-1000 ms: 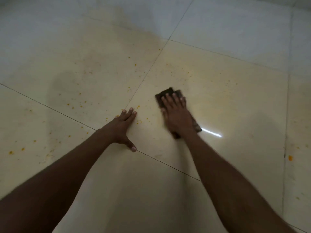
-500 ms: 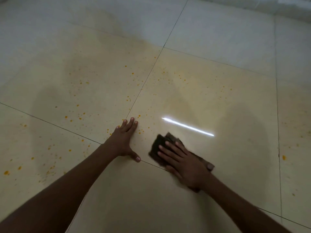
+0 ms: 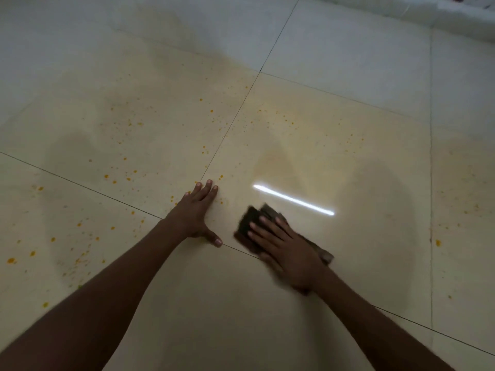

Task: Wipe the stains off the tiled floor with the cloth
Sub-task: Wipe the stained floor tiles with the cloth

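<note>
A dark brown cloth (image 3: 249, 220) lies flat on the cream tiled floor (image 3: 361, 145), just above a grout line. My right hand (image 3: 284, 250) presses on it with straight, spread fingers and covers most of it. My left hand (image 3: 197, 214) rests flat on the tiles to the left, fingers straight, thumb out, near where the grout lines cross. Orange stain specks (image 3: 126, 170) dot the tile left of that hand, and finer orange specks (image 3: 284, 119) lie on the tile beyond the cloth.
More orange spots (image 3: 32, 253) scatter over the near-left tile, and a few orange marks (image 3: 438, 242) sit by the right grout line. A bright strip of reflected light (image 3: 294, 200) lies just past the cloth. A white edge (image 3: 455, 14) runs along the far right.
My right hand has dragged the cloth from the far part of the tile back toward me, down to the grout line. The left hand has stayed planted.
</note>
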